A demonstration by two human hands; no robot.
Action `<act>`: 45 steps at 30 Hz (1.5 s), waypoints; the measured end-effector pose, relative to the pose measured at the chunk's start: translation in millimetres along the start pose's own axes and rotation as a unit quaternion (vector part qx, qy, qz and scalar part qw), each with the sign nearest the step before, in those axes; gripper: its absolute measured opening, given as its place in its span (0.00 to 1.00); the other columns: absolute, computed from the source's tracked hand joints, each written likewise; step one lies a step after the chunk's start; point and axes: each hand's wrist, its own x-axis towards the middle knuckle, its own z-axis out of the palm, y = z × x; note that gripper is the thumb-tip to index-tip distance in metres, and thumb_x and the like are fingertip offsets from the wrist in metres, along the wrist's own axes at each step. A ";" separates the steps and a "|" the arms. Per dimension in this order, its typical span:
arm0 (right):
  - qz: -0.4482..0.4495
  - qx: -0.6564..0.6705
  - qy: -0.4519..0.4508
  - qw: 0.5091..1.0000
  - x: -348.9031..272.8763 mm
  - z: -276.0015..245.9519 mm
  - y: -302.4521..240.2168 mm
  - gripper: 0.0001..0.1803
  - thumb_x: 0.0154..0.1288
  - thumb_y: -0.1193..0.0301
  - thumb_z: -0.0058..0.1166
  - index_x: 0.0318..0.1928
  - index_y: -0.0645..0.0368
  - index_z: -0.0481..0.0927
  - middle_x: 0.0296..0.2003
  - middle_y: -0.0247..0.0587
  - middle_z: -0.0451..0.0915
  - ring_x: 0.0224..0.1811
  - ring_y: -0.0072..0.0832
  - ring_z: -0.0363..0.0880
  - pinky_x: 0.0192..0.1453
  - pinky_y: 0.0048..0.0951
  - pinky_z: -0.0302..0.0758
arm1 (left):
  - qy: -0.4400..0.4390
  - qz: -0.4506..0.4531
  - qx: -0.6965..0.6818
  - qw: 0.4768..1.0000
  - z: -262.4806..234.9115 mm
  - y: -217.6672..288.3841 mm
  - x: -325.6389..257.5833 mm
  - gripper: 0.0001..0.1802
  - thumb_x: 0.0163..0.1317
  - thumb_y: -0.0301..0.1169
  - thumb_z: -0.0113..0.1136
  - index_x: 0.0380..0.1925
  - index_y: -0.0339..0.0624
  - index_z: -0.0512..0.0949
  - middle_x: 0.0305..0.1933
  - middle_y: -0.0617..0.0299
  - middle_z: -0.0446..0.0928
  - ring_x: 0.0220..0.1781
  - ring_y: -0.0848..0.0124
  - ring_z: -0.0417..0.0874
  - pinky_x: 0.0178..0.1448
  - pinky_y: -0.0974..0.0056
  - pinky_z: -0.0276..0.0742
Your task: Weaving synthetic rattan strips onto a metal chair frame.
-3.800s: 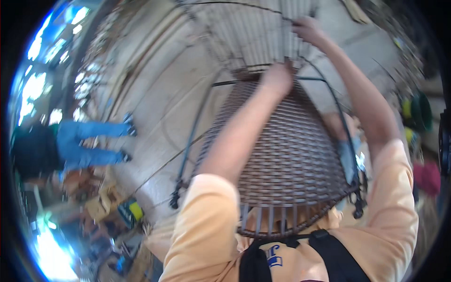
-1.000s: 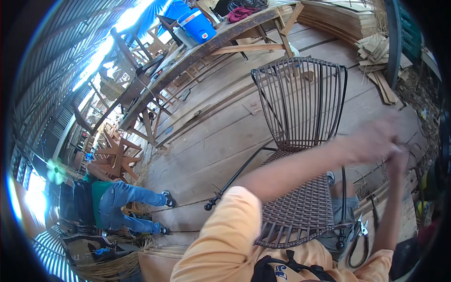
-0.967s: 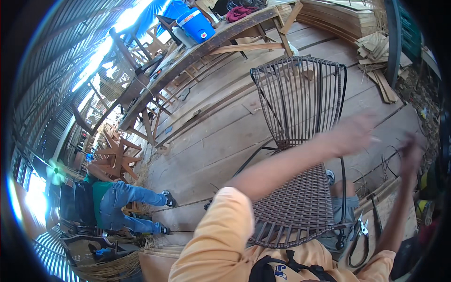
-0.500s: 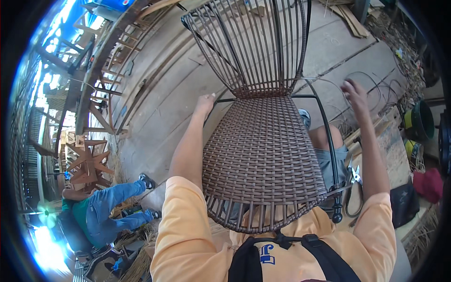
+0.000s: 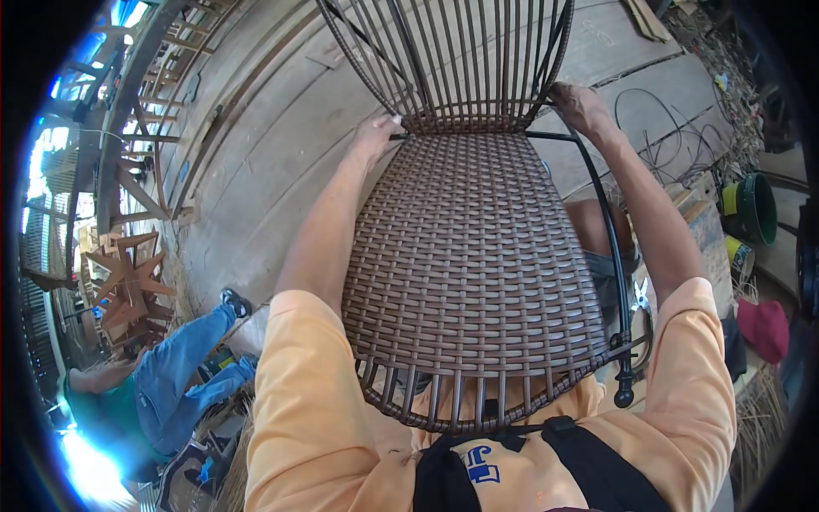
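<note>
Head view: the brown woven chair (image 5: 478,256) stands between both hands (image 5: 584,109).

We look down on a pale floor (image 5: 256,205) of greyish brown, crossed by dark seams that bend toward the rim. Along the upper left we see a long dark wooden bench frame (image 5: 128,94), with rungs and braced legs beneath it. Below stands star-shaped wooden furniture (image 5: 128,282) in reddish brown. Blue-tinted brightness fills the far left edge, and we meet a white glare (image 5: 94,452) at lower left. At upper right, loose debris (image 5: 721,81) borders the floor near pale planks (image 5: 648,21).
</note>
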 end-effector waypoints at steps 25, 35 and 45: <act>0.131 0.198 0.002 0.971 -33.1 28.8 7.7 0.26 0.58 0.49 0.51 0.32 0.64 0.81 0.27 0.55 0.79 0.33 0.46 0.78 0.41 0.42 0.72 | 0.058 0.098 0.113 0.987 1.6 -7.8 14.7 0.20 0.60 0.43 0.57 0.32 0.34 0.78 0.27 0.60 0.77 0.31 0.72 0.74 0.40 0.67 0.69; 0.142 0.205 0.010 0.968 -17.5 53.5 25.0 0.21 0.56 0.53 0.53 0.28 0.61 0.81 0.22 0.54 0.77 0.24 0.40 0.77 0.29 0.40 0.71 | 0.021 0.517 0.470 0.715 72.4 56.4 -20.2 0.17 0.57 0.24 0.48 0.47 0.45 0.74 0.47 0.55 0.74 0.49 0.54 0.73 0.54 0.55 0.71; 0.155 0.243 0.032 0.957 -27.6 39.2 16.5 0.19 0.53 0.57 0.52 0.32 0.62 0.82 0.26 0.55 0.80 0.30 0.42 0.80 0.35 0.41 0.73 | 0.050 0.511 0.480 0.711 74.1 29.3 -1.3 0.21 0.53 0.21 0.47 0.48 0.46 0.74 0.48 0.55 0.74 0.48 0.54 0.74 0.53 0.57 0.72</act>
